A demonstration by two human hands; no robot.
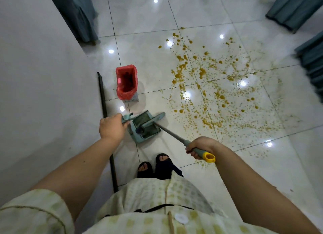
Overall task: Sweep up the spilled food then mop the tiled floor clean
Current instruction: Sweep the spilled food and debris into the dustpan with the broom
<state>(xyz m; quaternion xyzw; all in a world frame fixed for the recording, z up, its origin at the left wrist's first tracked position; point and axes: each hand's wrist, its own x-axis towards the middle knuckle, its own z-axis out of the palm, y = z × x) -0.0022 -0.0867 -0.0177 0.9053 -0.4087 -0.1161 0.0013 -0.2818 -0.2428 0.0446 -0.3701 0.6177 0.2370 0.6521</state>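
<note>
Yellow-orange spilled food is spattered over several white floor tiles at centre right. My left hand grips the handle of a teal dustpan that sits low over the floor in front of my feet. My right hand grips the grey-green broom handle just below its yellow end cap. The teal broom head lies across the dustpan's mouth.
A small bin lined with a red bag stands just beyond the dustpan, near a white wall on the left. A dark strip runs along the wall's base. Teal fabric-covered furniture stands at the far right and top left.
</note>
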